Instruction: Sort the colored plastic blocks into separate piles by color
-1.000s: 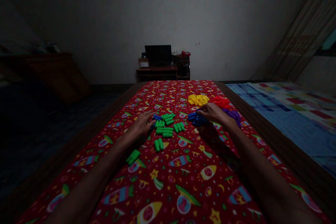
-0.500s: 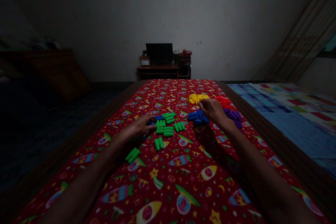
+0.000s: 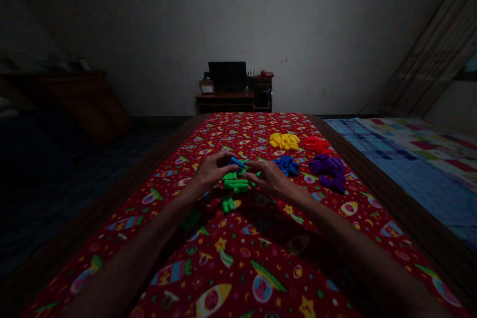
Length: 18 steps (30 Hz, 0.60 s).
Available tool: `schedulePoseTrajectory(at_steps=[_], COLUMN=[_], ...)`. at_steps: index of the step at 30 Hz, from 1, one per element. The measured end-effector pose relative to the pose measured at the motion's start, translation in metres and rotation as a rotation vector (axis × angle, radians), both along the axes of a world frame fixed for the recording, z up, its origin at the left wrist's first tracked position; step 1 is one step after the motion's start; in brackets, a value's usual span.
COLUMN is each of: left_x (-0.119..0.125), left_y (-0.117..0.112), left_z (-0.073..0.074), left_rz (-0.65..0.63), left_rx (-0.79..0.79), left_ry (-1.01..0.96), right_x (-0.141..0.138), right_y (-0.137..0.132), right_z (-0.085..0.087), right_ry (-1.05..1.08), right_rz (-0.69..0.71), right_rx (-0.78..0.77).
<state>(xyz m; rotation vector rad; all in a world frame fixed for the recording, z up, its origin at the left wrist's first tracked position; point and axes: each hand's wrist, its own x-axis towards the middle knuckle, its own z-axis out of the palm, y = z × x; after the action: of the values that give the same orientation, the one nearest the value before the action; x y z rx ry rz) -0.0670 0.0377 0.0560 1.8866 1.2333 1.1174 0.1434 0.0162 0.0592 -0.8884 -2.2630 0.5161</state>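
Note:
My left hand (image 3: 214, 171) pinches a blue peg-like toy block (image 3: 237, 162) between thumb and fingers, just above the green blocks. Facing it from the right is my right hand (image 3: 268, 176), its thumb and fingers curled close to the blue block; whatever they hold is hidden. Under and between the hands lie joined green toy blocks (image 3: 235, 185), partly covered. A smaller green pair (image 3: 227, 203) sits nearer to me. In the shadow of my left forearm is another green block (image 3: 191, 219).
Right of my hands lie piles of blue blocks (image 3: 286, 164), yellow blocks (image 3: 284, 141), red blocks (image 3: 316, 144) and purple blocks (image 3: 330, 171). All rest on a red patterned cloth (image 3: 257, 253). A desk with a dark monitor (image 3: 228, 76) stands beyond the cloth's far end.
My right hand has moved left and nearer, from beside the blue and yellow piles to my left hand. My left hand has shifted right and up, with the blue block raised in it.

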Motion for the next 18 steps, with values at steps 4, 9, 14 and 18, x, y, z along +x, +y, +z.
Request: schedulePoseTrajectory(at_steps=[4,9,14,18], left_x=[0.016,-0.010,-0.033,-0.035], left_y=[-0.009,0.011,0.030,0.030], left_z=[-0.004,-0.029,-0.058,-0.059], left_rz=[-0.034,0.095,0.093,0.102], left_rx=[0.072,0.307,0.209,0.165], left_ry=[0.132,0.405,0.473,0.437], right_x=[0.007,0.051,0.081,0.081], right_y=[0.006,0.031,0.047,0.049], right_z=[0.002,0.019,0.018,0.010], right_ry=[-0.072,-0.367,-0.481,-0.520], right_rz=[-0.110,-0.327,-0.418,-0.616], right_rx=[0.039,-0.073,-0.233,-0.133])
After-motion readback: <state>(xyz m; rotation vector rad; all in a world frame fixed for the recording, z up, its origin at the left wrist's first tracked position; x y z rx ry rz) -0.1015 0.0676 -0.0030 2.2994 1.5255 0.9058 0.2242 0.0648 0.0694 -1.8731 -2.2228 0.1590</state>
